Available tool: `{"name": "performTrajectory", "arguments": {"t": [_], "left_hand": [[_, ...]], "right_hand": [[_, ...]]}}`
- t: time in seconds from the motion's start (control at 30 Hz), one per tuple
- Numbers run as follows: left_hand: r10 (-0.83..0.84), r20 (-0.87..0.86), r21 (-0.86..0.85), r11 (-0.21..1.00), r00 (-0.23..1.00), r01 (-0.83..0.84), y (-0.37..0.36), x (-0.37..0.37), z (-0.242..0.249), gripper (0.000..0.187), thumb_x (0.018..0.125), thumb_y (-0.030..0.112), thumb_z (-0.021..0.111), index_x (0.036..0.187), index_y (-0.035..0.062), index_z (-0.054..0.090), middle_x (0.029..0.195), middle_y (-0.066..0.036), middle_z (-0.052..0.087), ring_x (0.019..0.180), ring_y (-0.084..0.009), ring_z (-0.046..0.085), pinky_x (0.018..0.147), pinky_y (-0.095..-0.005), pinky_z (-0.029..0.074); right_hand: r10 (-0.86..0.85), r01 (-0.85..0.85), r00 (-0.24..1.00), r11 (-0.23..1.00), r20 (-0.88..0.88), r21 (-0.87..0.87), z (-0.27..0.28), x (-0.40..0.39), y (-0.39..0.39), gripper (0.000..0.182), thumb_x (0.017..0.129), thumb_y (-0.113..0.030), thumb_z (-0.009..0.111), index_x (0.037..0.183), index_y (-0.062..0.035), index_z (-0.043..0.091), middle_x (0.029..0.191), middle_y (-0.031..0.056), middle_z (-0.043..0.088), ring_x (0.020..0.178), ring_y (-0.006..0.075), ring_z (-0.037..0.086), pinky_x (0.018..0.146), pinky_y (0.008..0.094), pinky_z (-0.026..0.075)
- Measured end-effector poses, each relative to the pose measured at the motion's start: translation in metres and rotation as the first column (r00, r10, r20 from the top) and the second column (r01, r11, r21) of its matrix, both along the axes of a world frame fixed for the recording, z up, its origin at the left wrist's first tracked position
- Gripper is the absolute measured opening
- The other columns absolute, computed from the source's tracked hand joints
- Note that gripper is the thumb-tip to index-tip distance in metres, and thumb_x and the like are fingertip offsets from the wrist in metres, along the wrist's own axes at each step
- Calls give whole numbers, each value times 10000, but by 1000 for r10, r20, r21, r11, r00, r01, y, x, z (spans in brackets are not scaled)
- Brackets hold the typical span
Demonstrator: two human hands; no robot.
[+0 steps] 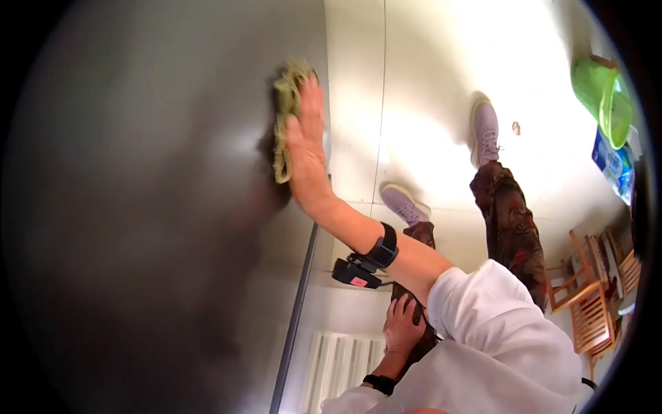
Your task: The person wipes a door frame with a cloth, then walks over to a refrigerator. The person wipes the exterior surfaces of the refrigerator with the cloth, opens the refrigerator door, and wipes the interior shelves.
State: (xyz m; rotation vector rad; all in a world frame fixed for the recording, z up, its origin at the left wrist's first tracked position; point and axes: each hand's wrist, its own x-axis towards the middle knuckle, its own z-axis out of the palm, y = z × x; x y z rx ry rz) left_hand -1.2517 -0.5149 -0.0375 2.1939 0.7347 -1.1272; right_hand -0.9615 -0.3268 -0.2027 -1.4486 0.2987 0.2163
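Smooth, dark-grey, faintly glossy panel [145, 172] along the left, pale, thinly seamed floor [427, 76] to the right. Nearest, left hand [403, 328] resting open, fingers spread over a dark patterned trouser leg [422, 235]. Farther out, right hand [307, 146] flat and outstretched, pressing a frayed yellow-green cloth [284, 95] against the panel, close to its right edge. Possible slip past that edge, from pressing so near it; possible snagging of loose strands there, owing to the stringy weave; perhaps strained balance, from the long reach. At right, slatted brown wooden chairs [593, 317]; beyond, a rounded bright-green plastic container [590, 90].
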Motion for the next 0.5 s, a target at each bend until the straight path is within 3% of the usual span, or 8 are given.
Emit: {"name": "performTrajectory", "arguments": {"t": [0.07,0.13,0.23,0.27,0.4,0.43,0.47,0.5], "left_hand": [[31,-38,29,999,999,-30,4,18,3,320,776,298,686,1025,104,633,1184,-92,569,1090,-368,521,887,-433,488],[26,38,3,1000,999,-26,6,8,0,319,778,294,681,1028,103,632,1185,-93,569,1094,-368,520,886,-437,488],[23,64,-21,1000,998,-21,4,5,-5,328,785,299,670,1043,101,631,1187,-99,569,1105,-371,515,892,-445,483],[21,33,-24,1000,999,-20,4,8,-2,339,789,306,664,1055,100,632,1188,-104,568,1112,-374,512,898,-447,479],[98,-53,13,995,994,-97,3,36,3,356,792,316,657,1073,98,632,1175,-116,571,1113,-380,509,912,-445,470],[42,-67,-3,999,997,-42,3,37,3,360,790,315,658,1078,100,632,1169,-114,573,1115,-379,507,917,-442,467],[-15,-74,-19,1000,997,14,4,37,3,365,788,314,660,1084,102,632,1164,-113,576,1118,-377,506,923,-438,464],[-18,-68,-21,1000,997,17,4,36,3,365,788,314,660,1084,102,632,1164,-113,576,1118,-377,506,923,-438,464]], "right_hand": [[13,-12,987,1000,162,-5,31,52,-1,516,980,-217,375,1450,-37,262,1542,147,158,1435,316,86,1140,415,79],[54,-36,882,998,468,-48,7,101,2,522,964,-176,400,1449,-41,260,1526,171,190,1419,358,122,1140,428,109],[-53,81,959,993,279,-89,-115,105,20,518,935,-131,438,1425,-40,299,1499,184,244,1390,396,181,1121,467,168],[146,124,852,878,503,-463,-204,72,30,491,901,-96,465,1374,-25,355,1471,194,289,1361,412,226,1107,498,202],[151,-47,953,930,262,-363,-235,-97,11,521,853,12,486,1358,-20,361,1478,184,280,1351,411,254,1110,478,224],[175,-145,982,941,73,-306,-229,-143,11,502,912,-69,445,1396,-26,321,1497,186,240,1372,399,212,1126,457,191],[106,-120,958,992,-265,-36,-203,-162,9,494,945,-124,398,1414,-17,286,1509,185,208,1387,391,175,1135,442,162],[110,-75,903,992,-416,100,-181,-160,11,493,962,-152,375,1423,-12,269,1515,185,192,1394,387,156,1139,435,148]]}}
